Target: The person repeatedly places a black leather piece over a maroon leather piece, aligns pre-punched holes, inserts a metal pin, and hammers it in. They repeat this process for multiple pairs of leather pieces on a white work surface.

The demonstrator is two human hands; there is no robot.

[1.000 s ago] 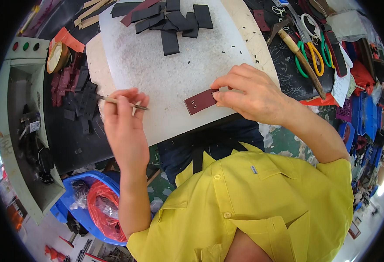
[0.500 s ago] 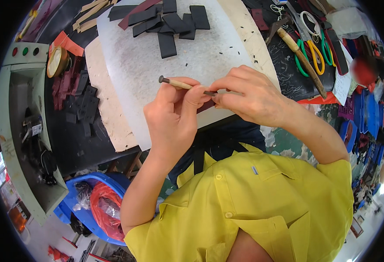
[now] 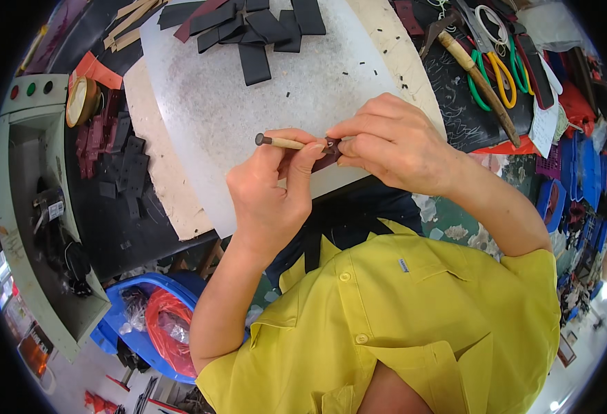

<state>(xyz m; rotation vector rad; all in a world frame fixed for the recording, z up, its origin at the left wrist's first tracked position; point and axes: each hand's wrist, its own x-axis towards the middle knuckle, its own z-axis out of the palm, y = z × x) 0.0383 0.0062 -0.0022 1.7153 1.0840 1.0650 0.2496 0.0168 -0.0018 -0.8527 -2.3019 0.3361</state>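
Note:
My left hand (image 3: 270, 185) is closed around a punch-like hand tool (image 3: 287, 143) with a tan shaft and a flat, dark metal head that sticks out to the left. A small dark red strip (image 3: 325, 161), which looks like leather, sits between my two hands above the near edge of the white sheet. Its right end is pinched by the fingertips of my right hand (image 3: 401, 146). Near the tool's tip a small pale spot shows on the strip. My fingers hide most of the strip and the tip itself.
A white sheet (image 3: 210, 131) lies over a pale board (image 3: 153, 138), with black strips (image 3: 255, 65) piled at its far end. Dark red and black pieces (image 3: 134, 165) lie left. A wooden-handled hammer (image 3: 479, 79) and scissors (image 3: 500, 96) lie right. A blue bin (image 3: 179, 283) stands below left.
The dark red strip has turned between my fingers, and more of its face shows. My right fingertips have shifted slightly on it. The whole view has moved a little.

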